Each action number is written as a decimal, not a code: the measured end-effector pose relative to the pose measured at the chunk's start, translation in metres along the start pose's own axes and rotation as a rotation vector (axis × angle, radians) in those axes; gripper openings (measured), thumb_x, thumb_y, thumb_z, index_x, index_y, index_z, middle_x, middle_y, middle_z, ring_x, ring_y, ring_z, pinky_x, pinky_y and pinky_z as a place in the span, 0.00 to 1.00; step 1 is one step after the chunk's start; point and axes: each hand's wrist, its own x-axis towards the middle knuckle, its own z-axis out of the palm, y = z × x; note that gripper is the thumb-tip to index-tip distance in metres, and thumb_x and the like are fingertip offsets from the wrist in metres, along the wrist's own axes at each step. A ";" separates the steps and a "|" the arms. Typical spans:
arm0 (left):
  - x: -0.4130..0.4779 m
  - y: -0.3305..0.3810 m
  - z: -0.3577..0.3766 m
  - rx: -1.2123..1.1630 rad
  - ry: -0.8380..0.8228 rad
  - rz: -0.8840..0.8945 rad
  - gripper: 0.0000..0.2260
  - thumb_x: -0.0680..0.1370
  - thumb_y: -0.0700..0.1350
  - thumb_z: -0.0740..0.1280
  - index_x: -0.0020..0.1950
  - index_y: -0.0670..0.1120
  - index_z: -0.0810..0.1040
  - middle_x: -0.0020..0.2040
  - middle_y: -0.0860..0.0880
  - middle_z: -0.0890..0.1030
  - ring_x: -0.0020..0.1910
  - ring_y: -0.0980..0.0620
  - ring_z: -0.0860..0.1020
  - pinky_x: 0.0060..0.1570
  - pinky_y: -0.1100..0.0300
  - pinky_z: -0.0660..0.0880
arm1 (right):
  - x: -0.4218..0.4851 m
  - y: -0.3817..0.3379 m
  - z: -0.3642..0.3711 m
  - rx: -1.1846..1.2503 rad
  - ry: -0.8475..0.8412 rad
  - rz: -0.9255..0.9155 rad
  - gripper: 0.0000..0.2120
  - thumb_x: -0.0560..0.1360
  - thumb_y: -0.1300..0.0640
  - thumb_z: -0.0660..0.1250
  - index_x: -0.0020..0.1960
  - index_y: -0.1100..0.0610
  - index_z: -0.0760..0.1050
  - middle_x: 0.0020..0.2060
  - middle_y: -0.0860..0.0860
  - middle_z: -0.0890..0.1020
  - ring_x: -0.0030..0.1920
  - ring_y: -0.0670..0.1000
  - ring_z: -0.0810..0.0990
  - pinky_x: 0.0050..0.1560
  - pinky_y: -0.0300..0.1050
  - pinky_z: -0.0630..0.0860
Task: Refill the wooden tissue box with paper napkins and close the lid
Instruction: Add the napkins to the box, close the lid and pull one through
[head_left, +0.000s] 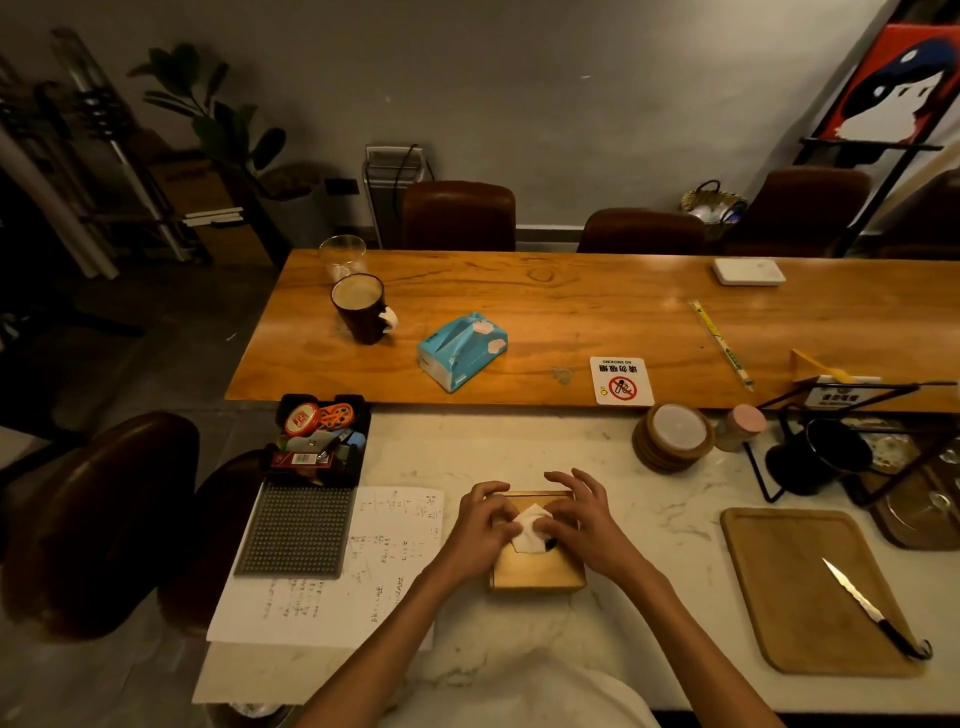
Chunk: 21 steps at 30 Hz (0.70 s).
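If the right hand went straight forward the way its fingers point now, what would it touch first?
The right hand points away and slightly left over the wooden tissue box. Past it lies bare marble, then probably the edge of the wooden table, near the blue tissue pack. Depth is uncertain.

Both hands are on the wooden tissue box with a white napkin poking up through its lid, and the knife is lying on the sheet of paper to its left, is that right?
Not quite. In the head view, the knife lies on the wooden tray to the right of the box. The rest holds: left hand and right hand rest on the wooden tissue box, with the white napkin poking through its lid.
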 end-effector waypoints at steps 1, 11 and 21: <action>0.001 -0.001 0.000 -0.001 -0.005 0.000 0.09 0.75 0.39 0.69 0.42 0.53 0.75 0.66 0.53 0.69 0.70 0.50 0.65 0.69 0.55 0.63 | 0.001 -0.001 0.000 0.011 0.005 0.007 0.08 0.75 0.50 0.69 0.50 0.51 0.83 0.73 0.45 0.64 0.76 0.51 0.49 0.72 0.50 0.54; 0.005 -0.001 -0.004 -0.014 -0.043 -0.012 0.05 0.76 0.43 0.69 0.43 0.52 0.77 0.69 0.50 0.68 0.70 0.51 0.66 0.72 0.51 0.64 | -0.005 -0.001 0.002 0.111 0.006 0.028 0.03 0.76 0.51 0.69 0.45 0.44 0.79 0.73 0.47 0.64 0.76 0.51 0.50 0.73 0.55 0.54; 0.008 -0.006 -0.004 -0.016 -0.043 -0.004 0.02 0.77 0.41 0.68 0.45 0.47 0.78 0.71 0.50 0.68 0.70 0.51 0.68 0.71 0.51 0.66 | -0.010 -0.001 0.000 0.040 -0.031 0.002 0.05 0.76 0.49 0.68 0.41 0.43 0.79 0.73 0.46 0.63 0.76 0.50 0.46 0.73 0.56 0.52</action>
